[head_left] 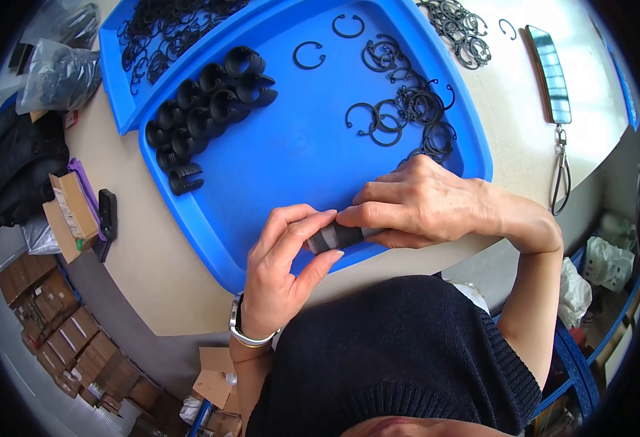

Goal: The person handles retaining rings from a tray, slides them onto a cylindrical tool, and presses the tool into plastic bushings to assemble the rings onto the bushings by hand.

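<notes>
The fingers of my left hand [280, 258] and right hand [429, 207] pinch a short dark cylinder [336, 237] between them, over the near side of the blue tray [283, 160]. I seem to be working this one piece; the next move probably calls for steady, even pressure, keeping it aligned.

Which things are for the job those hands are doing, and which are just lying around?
Probably for the job:
- dark cylinder, in the fingers of the left hand and right hand
- loose black rings
- ring stacks
- blue tray

Probably just lying around:
- phone
- open cardboard box
- clear plastic bag
</notes>
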`<state>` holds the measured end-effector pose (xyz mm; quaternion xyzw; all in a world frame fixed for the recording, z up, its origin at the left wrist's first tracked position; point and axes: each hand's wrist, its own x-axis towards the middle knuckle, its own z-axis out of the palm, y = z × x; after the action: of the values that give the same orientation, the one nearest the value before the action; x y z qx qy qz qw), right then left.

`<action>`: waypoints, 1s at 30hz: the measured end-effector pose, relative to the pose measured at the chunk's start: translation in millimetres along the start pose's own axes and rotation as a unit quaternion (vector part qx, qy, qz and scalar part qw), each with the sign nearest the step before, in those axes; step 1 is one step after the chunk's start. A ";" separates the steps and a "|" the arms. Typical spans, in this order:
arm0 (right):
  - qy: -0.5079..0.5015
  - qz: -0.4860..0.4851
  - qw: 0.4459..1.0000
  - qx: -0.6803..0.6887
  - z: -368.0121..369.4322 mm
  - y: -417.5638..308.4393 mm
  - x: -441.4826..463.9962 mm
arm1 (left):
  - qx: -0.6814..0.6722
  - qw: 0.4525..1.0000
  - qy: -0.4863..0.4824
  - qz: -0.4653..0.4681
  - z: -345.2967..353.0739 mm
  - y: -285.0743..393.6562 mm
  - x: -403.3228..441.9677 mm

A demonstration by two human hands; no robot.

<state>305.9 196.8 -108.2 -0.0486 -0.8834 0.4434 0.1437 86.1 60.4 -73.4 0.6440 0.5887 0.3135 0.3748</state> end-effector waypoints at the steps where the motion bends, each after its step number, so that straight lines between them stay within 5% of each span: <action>1: 0.000 0.000 1.000 0.000 0.0 -0.1 0.0 | -0.001 1.000 0.000 0.000 0.0 0.1 0.0; 30: 0.003 -0.003 1.000 -0.003 0.4 -0.3 0.6 | 0.010 1.000 0.026 0.005 5.3 -1.0 0.1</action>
<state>305.2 196.5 -108.1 -0.0478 -0.8844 0.4402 0.1479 90.0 59.9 -77.0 0.6424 0.5978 0.3263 0.3514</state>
